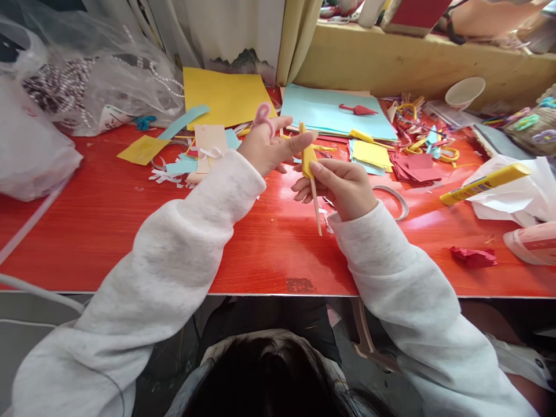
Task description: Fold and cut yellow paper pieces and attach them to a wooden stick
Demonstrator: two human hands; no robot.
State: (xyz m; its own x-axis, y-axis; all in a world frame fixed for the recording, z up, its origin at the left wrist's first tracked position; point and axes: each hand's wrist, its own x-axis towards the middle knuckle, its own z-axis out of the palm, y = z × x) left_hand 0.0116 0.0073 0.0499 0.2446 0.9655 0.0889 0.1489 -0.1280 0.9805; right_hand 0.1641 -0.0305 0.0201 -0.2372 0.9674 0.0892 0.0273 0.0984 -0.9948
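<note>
My right hand (pixel 341 185) pinches a folded yellow paper piece (pixel 308 157) between thumb and fingers. A thin wooden stick (pixel 317 208) extends from the paper's lower end, pointing down toward me. My left hand (pixel 271 147) is beside it, fingers stretched and apart. Its thumb tip overlaps the paper's upper part; whether it presses on it I cannot tell. A pink fuzzy loop (pixel 263 117) sits around a finger of my left hand. Below the hands, small white scraps lie on the red table (pixel 269 237), partly hidden by my right hand.
Yellow sheet (pixel 226 95) and light blue sheets (pixel 321 107) lie at the back, a red folded piece (pixel 358 109) on top. Right: red paper squares (pixel 414 168), tape roll (pixel 402 202), yellow glue stick (pixel 484 184), crumpled red paper (pixel 473 256). Left: plastic bags (pixel 32 133) and paper scraps.
</note>
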